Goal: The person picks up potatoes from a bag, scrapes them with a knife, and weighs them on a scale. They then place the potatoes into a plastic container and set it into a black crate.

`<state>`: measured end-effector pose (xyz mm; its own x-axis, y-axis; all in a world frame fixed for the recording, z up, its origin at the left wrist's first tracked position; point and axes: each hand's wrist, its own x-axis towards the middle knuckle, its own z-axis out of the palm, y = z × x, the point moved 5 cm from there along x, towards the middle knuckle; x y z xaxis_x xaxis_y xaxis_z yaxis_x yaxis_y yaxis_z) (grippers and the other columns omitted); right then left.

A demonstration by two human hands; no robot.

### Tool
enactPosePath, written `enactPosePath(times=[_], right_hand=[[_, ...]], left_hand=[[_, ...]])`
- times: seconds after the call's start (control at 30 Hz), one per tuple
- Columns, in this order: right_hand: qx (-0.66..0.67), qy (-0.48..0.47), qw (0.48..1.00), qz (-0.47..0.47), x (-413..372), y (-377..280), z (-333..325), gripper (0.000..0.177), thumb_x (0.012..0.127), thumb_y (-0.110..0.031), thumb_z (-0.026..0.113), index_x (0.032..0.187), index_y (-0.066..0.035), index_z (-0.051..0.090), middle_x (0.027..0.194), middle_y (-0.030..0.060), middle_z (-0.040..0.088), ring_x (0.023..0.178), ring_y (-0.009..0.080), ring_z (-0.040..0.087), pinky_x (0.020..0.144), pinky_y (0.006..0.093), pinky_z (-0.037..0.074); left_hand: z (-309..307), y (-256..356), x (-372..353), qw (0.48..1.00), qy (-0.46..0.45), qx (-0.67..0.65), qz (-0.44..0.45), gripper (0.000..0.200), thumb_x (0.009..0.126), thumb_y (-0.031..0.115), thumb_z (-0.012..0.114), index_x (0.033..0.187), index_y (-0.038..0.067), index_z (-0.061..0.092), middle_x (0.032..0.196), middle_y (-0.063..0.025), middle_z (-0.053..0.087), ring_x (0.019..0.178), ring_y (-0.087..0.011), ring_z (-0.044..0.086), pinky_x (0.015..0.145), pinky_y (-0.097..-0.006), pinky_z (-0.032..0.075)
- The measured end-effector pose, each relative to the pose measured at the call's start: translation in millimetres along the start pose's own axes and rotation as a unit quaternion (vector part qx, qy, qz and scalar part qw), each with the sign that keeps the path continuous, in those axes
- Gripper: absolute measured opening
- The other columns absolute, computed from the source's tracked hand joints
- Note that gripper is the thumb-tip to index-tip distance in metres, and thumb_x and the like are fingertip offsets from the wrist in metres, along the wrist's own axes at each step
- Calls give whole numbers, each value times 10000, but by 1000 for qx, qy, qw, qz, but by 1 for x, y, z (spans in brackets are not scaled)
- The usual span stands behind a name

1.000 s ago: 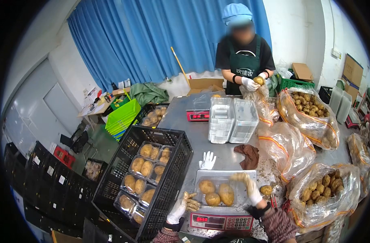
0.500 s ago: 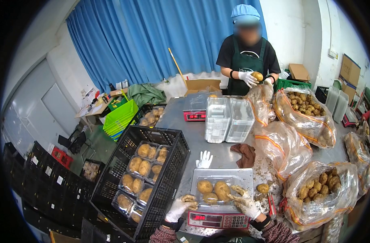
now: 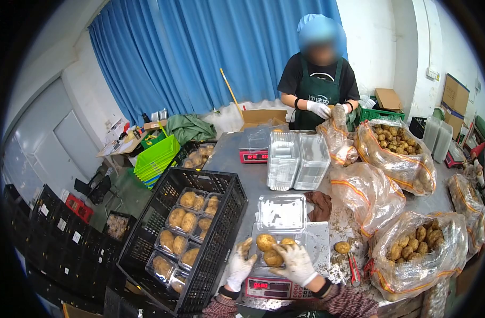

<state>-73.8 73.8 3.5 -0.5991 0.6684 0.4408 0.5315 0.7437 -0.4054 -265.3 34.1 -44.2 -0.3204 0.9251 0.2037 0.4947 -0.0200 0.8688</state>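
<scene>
A clear plastic clamshell box [image 3: 260,262] sits on a digital scale [image 3: 318,246], its lid [image 3: 282,213] swung up and back. Potatoes [image 3: 272,258] lie in the box. My right hand [image 3: 297,263], in a soiled white glove, reaches into the box with its fingers curled over a potato [image 3: 288,241] that is partly hidden beneath them. At the left edge of the box, my left hand [image 3: 240,266] is gloved too, fingers apart and holding nothing. The scale's red display appears to read 0.680.
To the left, a black crate [image 3: 234,212] holds several potato boxes. Stacked empty clamshells [image 3: 298,159] stand behind the scale. On the right are a loose potato [image 3: 342,247], a red-handled tool [image 3: 354,269] and potato bags [image 3: 383,254]. A co-worker [image 3: 321,79] stands across the table.
The lid has swung up away from me. My right hand has moved from the box's right side onto a potato, while my left hand has let go of the edge. The display reading has dropped.
</scene>
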Motion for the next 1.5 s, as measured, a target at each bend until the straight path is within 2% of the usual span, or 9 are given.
enactPosePath(times=[0.3, 0.5, 0.7, 0.83, 0.93, 1.1, 1.2, 1.47, 1.5], right_hand=[[43, -38, 993, 101, 12, 40, 38, 591, 713, -425, 710, 1155, -77, 531, 967, 158, 587, 945, 326, 533, 857, 424, 387], [-23, -78, 995, 66, 15, 33, 29, 477, 806, -391, 631, 1190, -112, 583, 1044, 141, 573, 971, 310, 506, 865, 427, 373], [-127, -36, 991, -30, 15, 40, 36, 432, 831, -324, 590, 1233, -167, 569, 1230, 171, 500, 1100, 340, 476, 911, 431, 368], [26, 24, 991, 132, 22, 87, 22, 491, 823, -296, 636, 1269, -123, 525, 1306, 239, 440, 1130, 405, 466, 958, 474, 380], [-39, 131, 978, 158, 21, 140, 30, 571, 805, -196, 660, 1322, -71, 453, 1261, 258, 483, 1080, 360, 536, 910, 419, 441], [391, 50, 861, 321, 5, 171, 86, 748, 831, -48, 603, 1462, -88, 204, 1193, 189, 556, 885, 196, 609, 767, 273, 481], [317, 147, 905, 245, 11, 158, 94, 742, 810, 51, 509, 1466, -88, 191, 1169, 196, 576, 930, 240, 603, 814, 301, 469], [217, 151, 959, 100, 14, 100, 13, 508, 749, -55, 652, 1242, -66, 529, 1205, 151, 559, 1108, 307, 524, 991, 393, 382], [219, 108, 968, 64, 15, 82, -8, 481, 744, -117, 691, 1206, -74, 560, 1193, 130, 562, 1154, 299, 494, 1012, 401, 357]], left_hand=[[28, 10, 41, 961, -154, 209, 100, 685, 712, 187, 724, 1343, 175, 457, 1307, -149, 486, 1191, -330, 456, 1030, -419, 353], [23, 11, 55, 962, -93, 239, 99, 508, 746, 410, 700, 1183, 168, 610, 1059, -122, 632, 1062, -329, 525, 966, -444, 371], [31, 23, 57, 843, -59, 494, 205, 403, 875, 320, 550, 1229, 128, 575, 1309, -148, 480, 1228, -329, 409, 1015, -523, 292], [41, -19, 50, 915, -179, 333, 142, 503, 913, 336, 501, 1364, 120, 444, 1463, -167, 293, 1312, -379, 309, 1081, -469, 248], [35, -3, 33, 965, -29, 215, 149, 704, 859, 412, 585, 1393, 23, 340, 1404, -243, 348, 1298, -370, 340, 1075, -431, 278], [36, 9, 13, 969, 49, 240, 41, 601, 765, 288, 726, 1257, 27, 501, 1257, -156, 538, 1182, -331, 486, 1059, -431, 311], [51, 22, 9, 971, 32, 143, 187, 497, 777, 258, 709, 1202, 54, 552, 1240, -136, 552, 1138, -333, 512, 977, -399, 404], [42, 28, 3, 984, 67, 84, 143, 396, 807, 186, 678, 1158, 37, 571, 1216, -134, 541, 1169, -284, 498, 994, -383, 389], [41, 16, -6, 974, 140, -157, 80, 371, 833, 192, 671, 1134, -5, 584, 1170, -136, 570, 1127, -242, 525, 968, -354, 408]])
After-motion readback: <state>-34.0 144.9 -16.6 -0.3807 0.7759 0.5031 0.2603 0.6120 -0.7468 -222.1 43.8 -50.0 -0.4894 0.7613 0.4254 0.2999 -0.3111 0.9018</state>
